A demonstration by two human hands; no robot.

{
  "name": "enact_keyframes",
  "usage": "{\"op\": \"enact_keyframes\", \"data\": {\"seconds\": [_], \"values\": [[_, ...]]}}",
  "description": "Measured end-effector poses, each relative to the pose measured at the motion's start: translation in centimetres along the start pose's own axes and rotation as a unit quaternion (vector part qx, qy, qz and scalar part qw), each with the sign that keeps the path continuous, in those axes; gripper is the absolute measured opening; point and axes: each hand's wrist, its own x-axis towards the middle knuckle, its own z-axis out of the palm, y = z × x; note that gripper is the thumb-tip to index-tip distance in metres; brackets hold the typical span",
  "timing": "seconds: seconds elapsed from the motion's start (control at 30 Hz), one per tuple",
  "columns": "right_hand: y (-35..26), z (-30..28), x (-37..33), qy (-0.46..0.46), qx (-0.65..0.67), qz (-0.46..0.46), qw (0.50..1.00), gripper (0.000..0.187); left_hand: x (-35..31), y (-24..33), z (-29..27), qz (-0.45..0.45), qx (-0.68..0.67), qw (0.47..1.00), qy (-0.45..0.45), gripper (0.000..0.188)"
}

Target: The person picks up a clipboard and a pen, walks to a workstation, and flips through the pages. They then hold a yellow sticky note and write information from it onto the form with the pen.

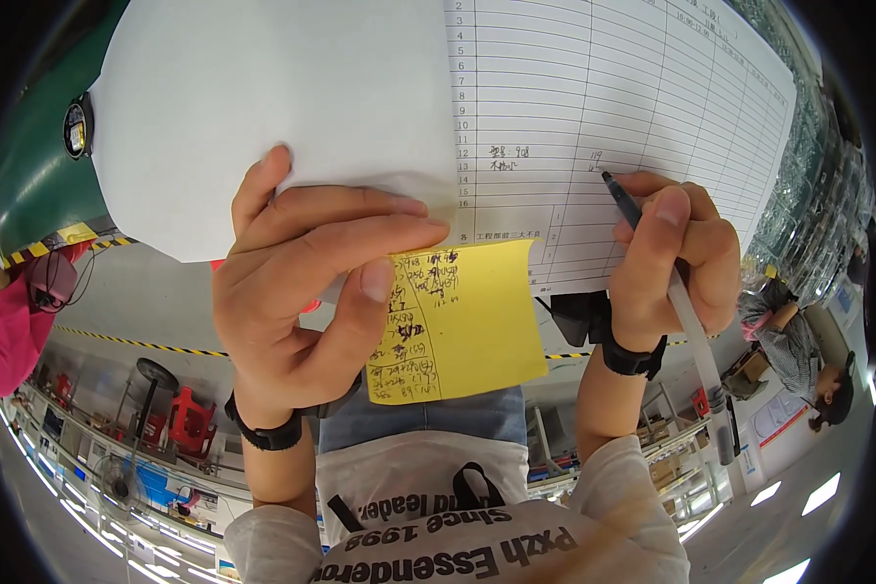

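Note:
A printed form with ruled rows (526,97) lies in front of me, with a few handwritten entries in its lower rows. My right hand (676,263) is closed round a pen (692,326), whose dark tip meets the form beside one of these entries. Between the thumb and index finger of my left hand (297,282) is the upper left corner of a yellow note (496,321) covered in handwriting. The note hangs over the form's near edge. Under my left fingers lies a blank white sheet (263,78), which covers the form's left side. Black bands circle both wrists.
A round black object like a watch (78,127) rests on the green tabletop (29,107) at the left. Clear plastic packaging (818,165) is heaped at the right. One person in pink (15,336) is at the far left, another in a dark cap (798,341) at the right.

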Motion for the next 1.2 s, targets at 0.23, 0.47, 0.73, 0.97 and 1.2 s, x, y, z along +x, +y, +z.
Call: {"op": "enact_keyframes", "data": {"seconds": [0.23,0.47,0.73,0.97,1.2], "values": [[0.5,0.2,-0.2,0.030,0.011,-0.004,0.999,0.031,0.0,0.0,0.1,0.002,-0.007,1.000,-0.003,0.021],[0.0,0.1,-0.2,0.029,-0.001,0.002,1.000,0.030,-0.1,-0.1,0.0,-0.002,-0.006,1.000,-0.003,0.021],[-2.2,0.8,-0.1,0.036,0.193,0.055,0.979,0.026,-0.2,-0.2,0.0,0.001,-0.007,1.000,0.002,0.021],[-4.3,1.8,0.2,-0.079,0.106,0.071,0.989,0.025,-0.2,-0.5,-0.3,0.012,-0.011,1.000,-0.005,0.021],[-2.4,3.5,-0.8,-0.014,0.063,-0.053,0.996,0.025,-0.2,-0.7,-0.5,0.018,-0.017,1.000,-0.011,0.020]]}}
